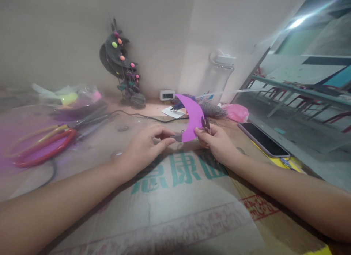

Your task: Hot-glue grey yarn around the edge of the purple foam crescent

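Note:
A flat purple crescent (194, 114), paper or foam by its look, stands upright over the table in front of me. My right hand (218, 142) pinches its lower right edge between thumb and fingers. Some dark brown pointed pieces (206, 124) show at the same fingers; I cannot make out what they are. My left hand (153, 142) is closed, thumb against fingers, on a small dark grey piece (178, 137) that meets the crescent's lower tip.
Red-handled scissors (45, 147) lie at left, near a plastic bag of bright bits (74, 97). Behind stand a dark crescent ornament (117, 61), a small digital clock (167, 95) and a clear bottle (219, 79). A phone (263, 139) lies at the right edge of the cardboard-covered table.

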Available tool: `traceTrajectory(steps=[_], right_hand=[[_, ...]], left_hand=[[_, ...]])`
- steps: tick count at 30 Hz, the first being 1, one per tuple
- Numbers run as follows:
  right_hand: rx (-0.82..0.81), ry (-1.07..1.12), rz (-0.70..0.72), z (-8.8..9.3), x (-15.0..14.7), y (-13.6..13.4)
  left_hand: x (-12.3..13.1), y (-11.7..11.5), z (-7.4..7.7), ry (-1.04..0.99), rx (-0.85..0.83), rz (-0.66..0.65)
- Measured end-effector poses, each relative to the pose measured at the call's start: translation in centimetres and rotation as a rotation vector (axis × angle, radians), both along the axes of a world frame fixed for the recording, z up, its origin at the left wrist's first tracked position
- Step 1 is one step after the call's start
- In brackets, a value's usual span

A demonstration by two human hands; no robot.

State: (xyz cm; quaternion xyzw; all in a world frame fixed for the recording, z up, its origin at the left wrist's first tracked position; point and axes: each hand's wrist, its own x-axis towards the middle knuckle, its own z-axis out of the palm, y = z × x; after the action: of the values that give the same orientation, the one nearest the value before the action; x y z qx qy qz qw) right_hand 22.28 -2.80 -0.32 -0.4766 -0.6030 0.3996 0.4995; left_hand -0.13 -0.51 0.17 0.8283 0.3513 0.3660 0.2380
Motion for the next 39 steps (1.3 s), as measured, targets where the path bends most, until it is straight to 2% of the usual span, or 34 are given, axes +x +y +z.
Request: traceTrajectory(steps=[8,14,19,21,24,27,33,37,39], right_hand=[[0.026,-0.007,0.009,-0.3,0.1,0.2],[0.092,-0.060,-0.013,-0.1,0.2,-0.1],[0.314,-0.303,-0.105,0.7,-0.4,-1.0],[0.406,-0.416,-0.078,0.7,-0.5,-1.3],[0.522,-0.519,0.040,0.3,-0.5,-1.5],[0.566,-0.533,0.122,-0.3,-0.4,-1.3],[0.603,-0.582,0.084,-0.3,0.0,-1.3],[0.870,-0.553,0.226,0.4,0.5,-2.7],[0.984,-0.462,0.222,1.0,0.5,-3.5]], left_hand=[[-0.1,0.1,-0.1,-0.033,0.046,-0.025],[-0.1,-0.1,0.3,-0.049,0.023,0.042],[0.0,0.3,0.1,-0.117,-0.173,0.055],[0.1,0.6,-0.1,-0.189,-0.263,0.032],[0.1,0.9,-0.4,-0.302,-0.356,-0.060],[0.2,1.1,-0.6,-0.347,-0.449,-0.133],[0.1,1.3,-0.6,-0.396,-0.550,-0.151],[-0.3,1.8,-1.0,-0.389,-0.643,-0.212],[-0.5,2.1,-1.2,-0.362,-0.676,-0.261]])
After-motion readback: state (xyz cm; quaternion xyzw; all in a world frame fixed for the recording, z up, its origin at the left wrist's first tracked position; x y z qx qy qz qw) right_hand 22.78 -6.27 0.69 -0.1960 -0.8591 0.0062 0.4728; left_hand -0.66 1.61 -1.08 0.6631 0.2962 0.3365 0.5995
